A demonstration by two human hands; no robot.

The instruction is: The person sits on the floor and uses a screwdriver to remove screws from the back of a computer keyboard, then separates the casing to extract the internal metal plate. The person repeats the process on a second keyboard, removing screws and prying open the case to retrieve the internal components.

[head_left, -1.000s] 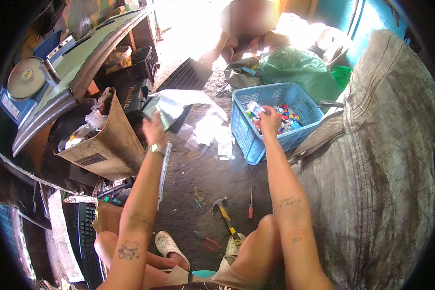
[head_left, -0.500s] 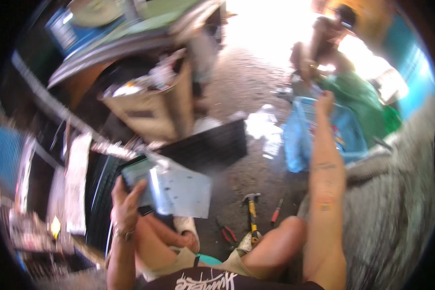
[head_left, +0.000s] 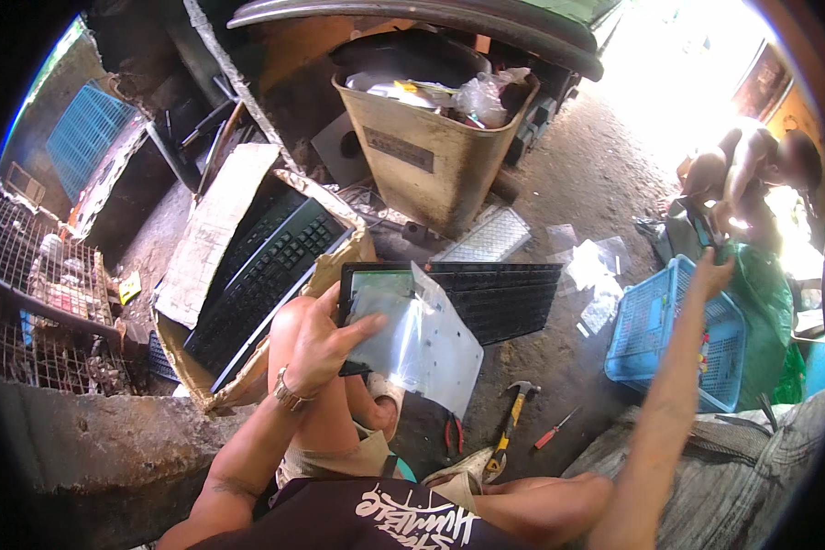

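Clasping a flat black-edged panel [head_left: 368,295]: left hand [head_left: 324,341], partly closed.
Right hand [head_left: 713,273] curled near the blue plastic basket [head_left: 634,350]; any held item unclear.

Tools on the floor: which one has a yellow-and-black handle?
The hammer, lying between the pliers and the screwdriver; those two have red handles.

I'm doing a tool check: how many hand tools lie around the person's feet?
3, left to right: pliers, a hammer with its handle at the right shoe, and a screwdriver. Others may be hidden.
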